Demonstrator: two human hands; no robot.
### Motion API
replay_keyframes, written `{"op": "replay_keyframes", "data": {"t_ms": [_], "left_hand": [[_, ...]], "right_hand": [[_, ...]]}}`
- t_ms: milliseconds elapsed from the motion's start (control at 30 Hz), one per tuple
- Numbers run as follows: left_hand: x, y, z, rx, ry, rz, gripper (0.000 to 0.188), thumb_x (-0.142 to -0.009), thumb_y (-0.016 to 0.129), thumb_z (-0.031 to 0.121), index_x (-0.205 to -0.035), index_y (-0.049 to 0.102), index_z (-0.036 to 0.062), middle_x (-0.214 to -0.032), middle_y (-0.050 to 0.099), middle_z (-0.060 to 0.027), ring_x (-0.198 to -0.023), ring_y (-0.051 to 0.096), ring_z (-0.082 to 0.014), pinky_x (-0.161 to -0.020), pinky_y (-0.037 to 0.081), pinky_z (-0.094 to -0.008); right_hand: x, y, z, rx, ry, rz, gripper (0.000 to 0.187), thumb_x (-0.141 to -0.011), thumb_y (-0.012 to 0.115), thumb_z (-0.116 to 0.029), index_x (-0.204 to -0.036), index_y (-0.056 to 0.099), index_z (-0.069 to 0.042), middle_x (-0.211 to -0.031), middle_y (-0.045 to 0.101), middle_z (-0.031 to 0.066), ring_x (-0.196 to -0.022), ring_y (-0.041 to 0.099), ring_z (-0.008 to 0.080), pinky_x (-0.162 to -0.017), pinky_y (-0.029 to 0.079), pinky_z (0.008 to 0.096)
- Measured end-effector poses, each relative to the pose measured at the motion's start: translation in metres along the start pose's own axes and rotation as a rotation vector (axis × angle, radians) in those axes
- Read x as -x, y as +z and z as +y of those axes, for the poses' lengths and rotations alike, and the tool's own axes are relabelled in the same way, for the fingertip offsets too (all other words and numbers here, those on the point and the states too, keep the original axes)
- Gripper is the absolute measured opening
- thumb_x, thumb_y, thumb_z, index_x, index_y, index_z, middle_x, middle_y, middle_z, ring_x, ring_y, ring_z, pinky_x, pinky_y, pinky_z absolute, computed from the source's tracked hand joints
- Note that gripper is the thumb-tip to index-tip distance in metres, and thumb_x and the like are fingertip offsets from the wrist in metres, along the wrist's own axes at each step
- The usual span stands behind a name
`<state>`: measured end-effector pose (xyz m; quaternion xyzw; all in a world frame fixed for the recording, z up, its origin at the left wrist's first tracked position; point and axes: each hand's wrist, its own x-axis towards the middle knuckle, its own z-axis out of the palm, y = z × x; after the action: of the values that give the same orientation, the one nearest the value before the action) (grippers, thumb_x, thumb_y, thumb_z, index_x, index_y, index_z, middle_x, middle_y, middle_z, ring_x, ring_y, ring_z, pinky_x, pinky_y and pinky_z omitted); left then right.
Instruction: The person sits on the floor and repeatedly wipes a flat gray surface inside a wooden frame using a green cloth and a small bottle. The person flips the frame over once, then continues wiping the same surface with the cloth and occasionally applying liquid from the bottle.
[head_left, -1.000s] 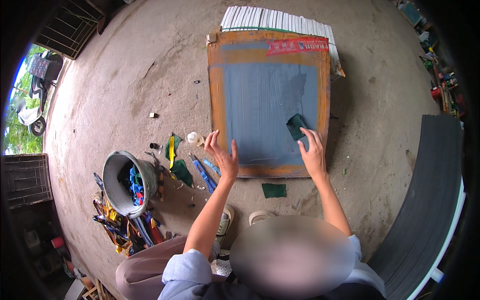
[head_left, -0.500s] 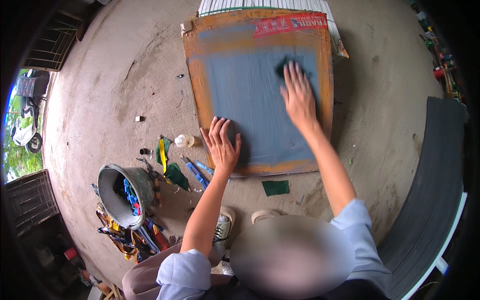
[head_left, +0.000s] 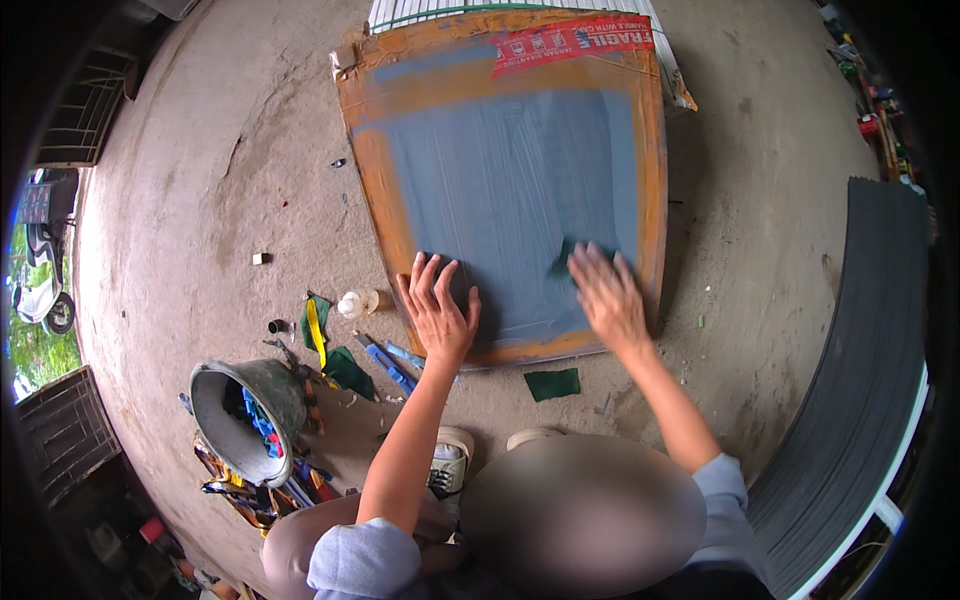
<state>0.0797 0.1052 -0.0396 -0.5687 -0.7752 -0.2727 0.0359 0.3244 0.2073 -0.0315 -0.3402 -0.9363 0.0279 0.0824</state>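
A cardboard-edged board [head_left: 398, 200] with brown-orange borders and a streaked grey-blue middle lies in front of me. My left hand [head_left: 440, 312] rests on its near left part, fingers spread, holding nothing. On the near right part, my right hand [head_left: 608, 298] is slightly blurred. Its fingers press a dark green piece of sheet [head_left: 568, 262] against the grey-blue surface; whether this is sandpaper or cloth I cannot tell. A similar dark green square [head_left: 552, 384] lies on the floor just off the board's near edge.
Left of the board are a blue utility knife [head_left: 386, 364], a small clear bottle [head_left: 362, 302], green scraps [head_left: 346, 374] and a yellow strip [head_left: 316, 334]. A grey bucket [head_left: 290, 420] holding colourful scraps stands nearer me. A dark ribbed sheet [head_left: 850, 390] curves along the right.
My right hand has slid the dark green piece toward me, from the board's far right to its near right. My left hand stays on the board. The view has shifted slightly.
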Motion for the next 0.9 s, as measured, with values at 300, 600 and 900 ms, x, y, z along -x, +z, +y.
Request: {"op": "replay_keyframes", "data": {"t_ms": [300,600,900], "left_hand": [[-0.006,0.007,0.011,0.03,0.024,0.027,0.054,-0.079,0.067,0.015,-0.128,0.045,0.0133,-0.133,0.043,-0.0096,-0.135,0.034,-0.0311,-0.114,0.021,-0.0563],[-0.004,0.001,0.003,0.003,0.024,0.019,0.051,-0.081,0.064,0.013,-0.128,0.043,0.0129,-0.133,0.04,-0.0124,-0.137,0.031,-0.0327,-0.115,0.02,-0.0565],[-0.009,0.004,0.01,0.009,0.035,0.015,0.05,-0.078,0.067,0.014,-0.124,0.047,0.0138,-0.131,0.042,-0.0109,-0.136,0.033,-0.032,-0.114,0.021,-0.0556]], "right_hand": [[-0.181,-0.028,0.06,-0.079,0.114,0.502,0.049,-0.095,0.05,-0.015,-0.141,0.039,-0.002,-0.147,0.038,0.0178,-0.137,0.035,0.0325,-0.113,0.031,0.0433],[0.088,0.011,-0.028,-0.193,0.302,0.001,0.06,-0.091,0.057,-0.016,-0.145,0.033,-0.004,-0.151,0.033,0.0146,-0.14,0.029,0.031,-0.115,0.028,0.0448],[-0.158,-0.033,0.043,-0.03,0.206,0.431,0.049,-0.097,0.048,-0.02,-0.141,0.038,-0.002,-0.147,0.039,0.0152,-0.137,0.035,0.0284,-0.114,0.029,0.0415]]}}
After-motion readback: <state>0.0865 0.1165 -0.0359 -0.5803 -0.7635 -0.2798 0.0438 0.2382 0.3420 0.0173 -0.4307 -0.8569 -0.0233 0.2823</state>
